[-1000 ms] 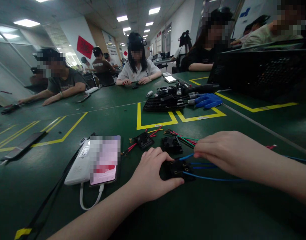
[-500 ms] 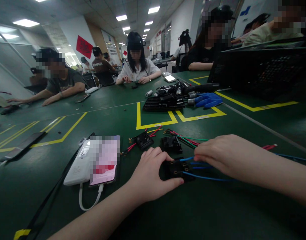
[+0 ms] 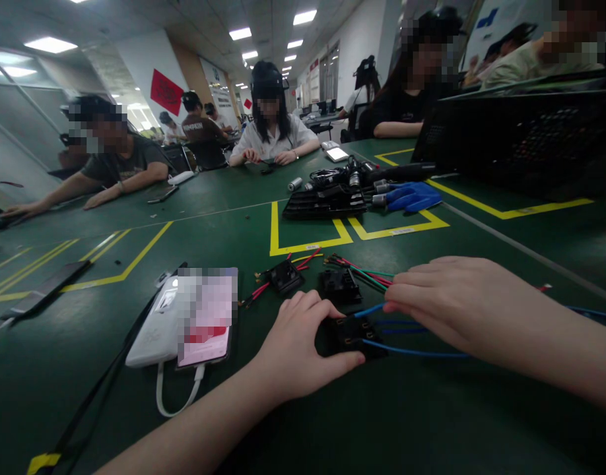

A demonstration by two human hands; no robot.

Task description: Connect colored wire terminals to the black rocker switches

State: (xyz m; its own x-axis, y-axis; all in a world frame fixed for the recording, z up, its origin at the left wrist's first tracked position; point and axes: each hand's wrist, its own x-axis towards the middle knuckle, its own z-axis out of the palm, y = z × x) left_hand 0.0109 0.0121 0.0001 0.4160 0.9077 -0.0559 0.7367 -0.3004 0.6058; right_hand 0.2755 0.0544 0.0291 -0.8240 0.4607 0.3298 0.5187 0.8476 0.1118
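My left hand (image 3: 303, 349) grips the left side of a black connector block (image 3: 355, 333) on the green table, thumb along the near edge and fingers at the far edge. Blue wires (image 3: 406, 351) run from the block to the right. My right hand (image 3: 441, 297) is just right of the block, its fingertips pinched on a blue wire (image 3: 371, 311) that rises from the block's far side. Behind the block lie two more black blocks, one (image 3: 284, 277) with red wires and the other (image 3: 340, 285) beside red and green wires.
On the left are a white power bank (image 3: 157, 330) and a lit phone (image 3: 211, 316) joined by a white cable. Farther back lie black parts (image 3: 325, 203), blue gloves (image 3: 412, 196) and a large black case (image 3: 515, 142). Several people sit around the table.
My right hand has shifted slightly up and to the right, with the blue wire at its fingertips. My left hand and the block have stayed in place.
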